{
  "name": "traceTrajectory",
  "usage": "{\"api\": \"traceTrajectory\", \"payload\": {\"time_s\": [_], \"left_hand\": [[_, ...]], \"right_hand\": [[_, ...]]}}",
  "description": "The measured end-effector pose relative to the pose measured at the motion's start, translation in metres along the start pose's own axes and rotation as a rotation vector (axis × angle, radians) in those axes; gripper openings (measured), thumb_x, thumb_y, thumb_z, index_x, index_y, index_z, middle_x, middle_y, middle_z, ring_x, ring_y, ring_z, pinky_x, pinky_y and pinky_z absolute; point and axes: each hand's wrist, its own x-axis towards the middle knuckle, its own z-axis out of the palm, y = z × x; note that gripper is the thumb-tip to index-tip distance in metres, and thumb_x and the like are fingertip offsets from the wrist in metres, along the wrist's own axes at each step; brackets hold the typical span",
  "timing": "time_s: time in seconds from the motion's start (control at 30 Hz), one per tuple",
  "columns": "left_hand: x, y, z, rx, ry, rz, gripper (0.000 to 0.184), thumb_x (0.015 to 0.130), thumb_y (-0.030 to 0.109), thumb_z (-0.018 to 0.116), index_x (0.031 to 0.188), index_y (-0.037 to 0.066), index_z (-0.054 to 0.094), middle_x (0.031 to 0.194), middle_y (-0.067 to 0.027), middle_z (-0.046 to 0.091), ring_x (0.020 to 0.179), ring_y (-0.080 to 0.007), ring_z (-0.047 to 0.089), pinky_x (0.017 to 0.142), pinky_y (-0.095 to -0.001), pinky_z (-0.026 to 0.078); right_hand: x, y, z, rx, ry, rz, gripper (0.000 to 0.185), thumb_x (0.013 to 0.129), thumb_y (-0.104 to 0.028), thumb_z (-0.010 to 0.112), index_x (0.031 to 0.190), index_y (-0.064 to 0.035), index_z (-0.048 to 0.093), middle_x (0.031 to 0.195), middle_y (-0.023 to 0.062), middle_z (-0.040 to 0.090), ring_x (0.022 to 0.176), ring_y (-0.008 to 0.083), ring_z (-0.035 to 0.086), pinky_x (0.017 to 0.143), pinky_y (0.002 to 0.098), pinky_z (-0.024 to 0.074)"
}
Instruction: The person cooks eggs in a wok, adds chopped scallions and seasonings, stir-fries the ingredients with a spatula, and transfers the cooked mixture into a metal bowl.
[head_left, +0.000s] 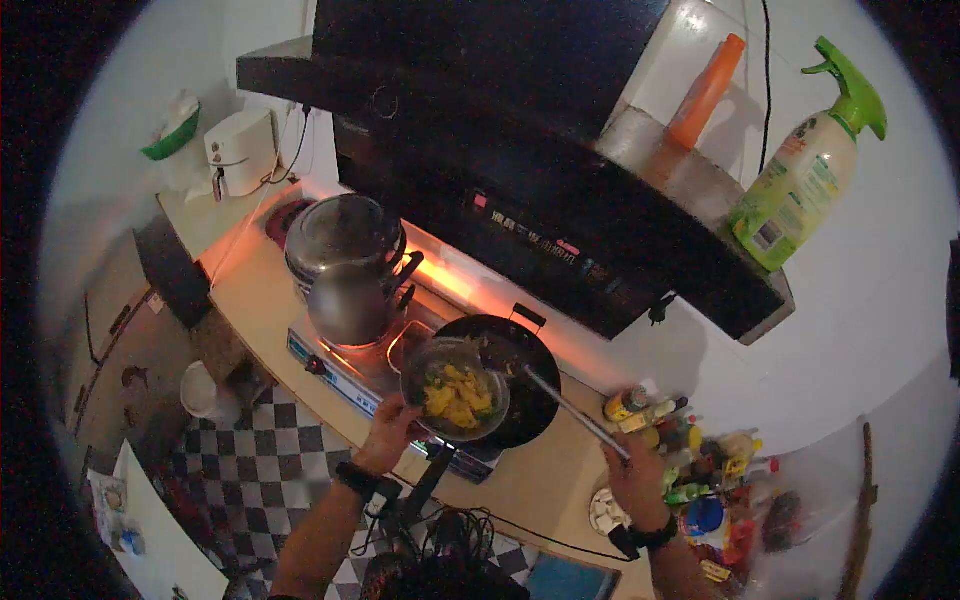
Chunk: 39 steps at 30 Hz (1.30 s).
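Observation:
My left hand [391, 436] grips the near-left rim of a round bowl [411, 372]. Yellow food with green bits, looking like scrambled egg [460, 396], lies in it. The bowl is over the left part of a black wok [532, 400] on the stove. My right hand [636, 476] is closed round the handle of a long metal cooking utensil [575, 410], which slants down-right across the wok. Its head is at the bowl's upper right edge, and I cannot tell whether it is a spatula or a ladle. A few food bits show in the wok.
A lidded pot [345, 235] stands on the other burner, a shiny round pan or lid [350, 305] before it. A range hood [520, 230] overhangs the stove, with a spray bottle [800, 185] on its ledge. Several seasoning bottles [690, 455] crowd the counter's right side.

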Motion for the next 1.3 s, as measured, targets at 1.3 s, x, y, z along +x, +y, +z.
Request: {"api": "traceTrajectory", "payload": {"time_s": [1.3], "left_hand": [[-0.107, 0.039, -0.074, 0.161, 0.301, -0.036, 0.016, 0.098, 0.015, 0.059, 0.109, 0.003, 0.058, 0.096, -0.0068, 0.065, 0.074, -0.0144, 0.063, 0.065, -0.0304, 0.054]], "right_hand": [[0.026, 0.14, 0.139, 1.375, -0.407, 0.906, 0.02, 0.089, -0.017, 0.072, 0.098, -0.0042, 0.06, 0.072, 0.0008, 0.052, 0.051, 0.0079, 0.043, 0.041, 0.0241, 0.0341]]}}
